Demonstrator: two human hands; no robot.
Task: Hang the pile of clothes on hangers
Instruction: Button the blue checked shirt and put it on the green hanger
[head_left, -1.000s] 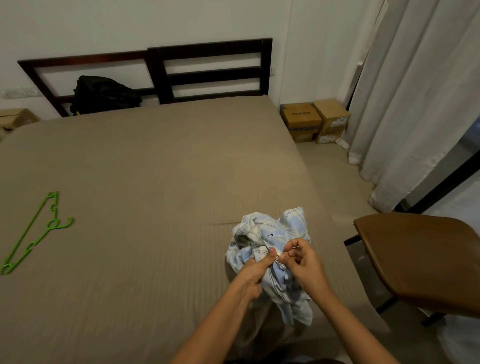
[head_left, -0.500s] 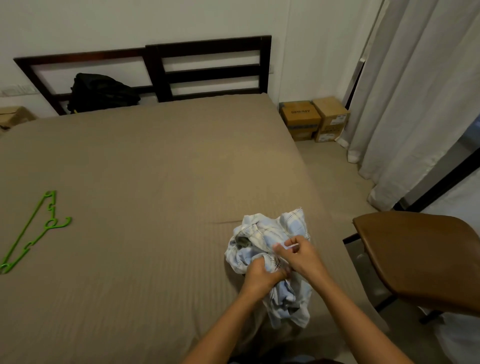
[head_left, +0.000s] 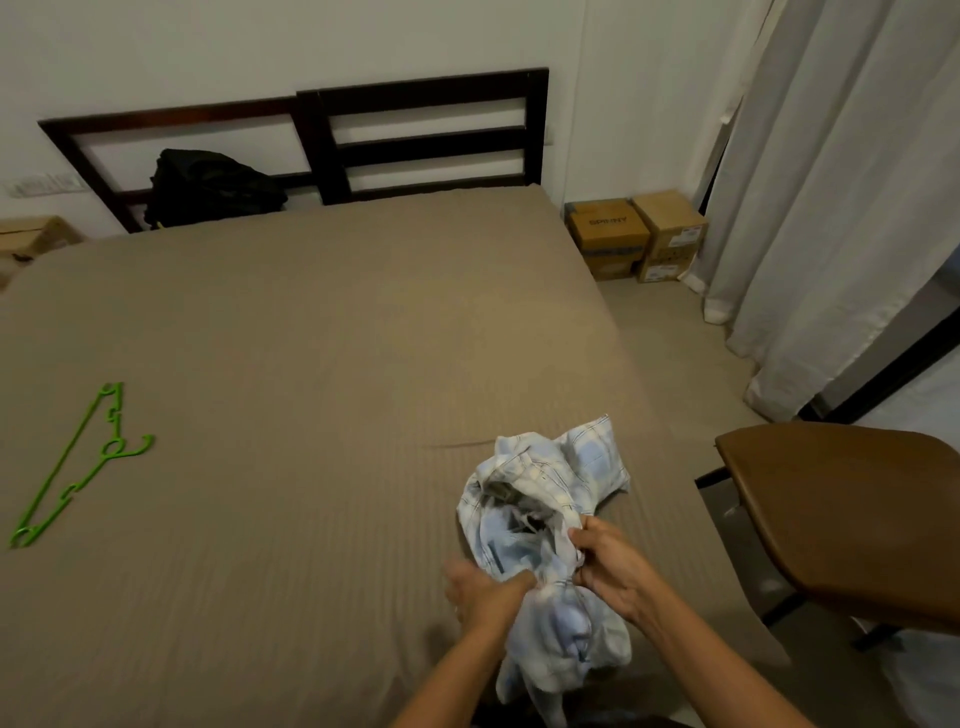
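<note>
At the far left edge a cardboard box (head_left: 32, 240) shows only in part; what it holds cannot be seen. A green hanger (head_left: 66, 477) lies bare on the bed (head_left: 291, 338), well apart from the garment. A black bag (head_left: 210, 189) rests against the headboard (head_left: 426, 135), its contents hidden.

Near the bed's front right corner lies the shirt (head_left: 550, 480), a crumpled pale blue check. The left hand (head_left: 485, 592) grips its lower part with curled fingers, though blur hides the exact hold. The right hand (head_left: 615, 569) pinches a bunched fold just beside it.

By my reading the task is barely begun: nothing hangs yet, only this one garment is in view, and it needs shaking out, then bringing to the hanger across the bed.

Right of the bed, two closed boxes (head_left: 636, 234) sit on the floor by the curtain (head_left: 810, 182), contents unseen. A brown chair (head_left: 841, 514) stands nearest the right edge.
</note>
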